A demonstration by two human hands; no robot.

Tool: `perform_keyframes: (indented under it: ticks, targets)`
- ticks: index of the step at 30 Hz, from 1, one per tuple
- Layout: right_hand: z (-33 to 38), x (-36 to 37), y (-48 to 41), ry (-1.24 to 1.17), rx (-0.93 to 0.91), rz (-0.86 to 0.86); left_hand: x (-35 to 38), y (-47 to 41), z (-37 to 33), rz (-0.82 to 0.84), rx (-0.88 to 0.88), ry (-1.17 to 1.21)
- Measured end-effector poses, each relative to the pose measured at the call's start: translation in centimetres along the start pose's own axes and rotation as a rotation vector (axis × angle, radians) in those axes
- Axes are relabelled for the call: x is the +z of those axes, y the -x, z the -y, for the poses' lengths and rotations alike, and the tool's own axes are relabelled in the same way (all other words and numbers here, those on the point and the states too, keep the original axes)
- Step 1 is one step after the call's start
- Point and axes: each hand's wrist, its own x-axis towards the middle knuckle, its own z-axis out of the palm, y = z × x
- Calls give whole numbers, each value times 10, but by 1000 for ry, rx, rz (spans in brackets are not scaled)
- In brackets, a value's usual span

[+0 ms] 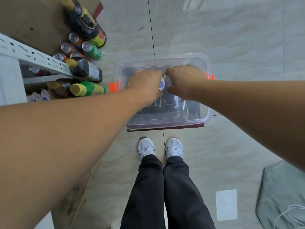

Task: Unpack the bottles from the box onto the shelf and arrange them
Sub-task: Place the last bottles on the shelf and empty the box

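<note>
A clear plastic box [205, 103] with orange latches stands on the floor in front of my feet. Both my hands reach down into it. My left hand [145, 85] is closed around a small white bottle [162, 84] with a blue label. Right beside it, my right hand [184, 80] grips another small white item, mostly hidden by the fingers. The white metal shelf [33, 57] is at the left. On its lower level stand dark sauce bottles [87, 70], a green bottle with a yellow cap [89, 89] and several cans [72, 47].
A large dark bottle [85, 22] stands by a cardboard sheet [33, 19] at the upper left. Small white packets [38, 96] lie on the shelf's near end. A grey bag [283, 195] lies at the lower right, near a white paper [226, 204]. My shoes [160, 147] are just before the box.
</note>
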Motion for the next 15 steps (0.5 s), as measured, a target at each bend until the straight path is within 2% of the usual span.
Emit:
perform_keyframes:
  ticks: [8,12,15]
  targets:
    - [10,-81,52,-309,62,-21,-84,49,-21,-28,-120,431]
    - [24,-155,90,-409,69,-93,-155,85,-39,-62,-122,550]
    - [41,-225,125,-488,66,-187,-223,119,-52,-147,-103,620]
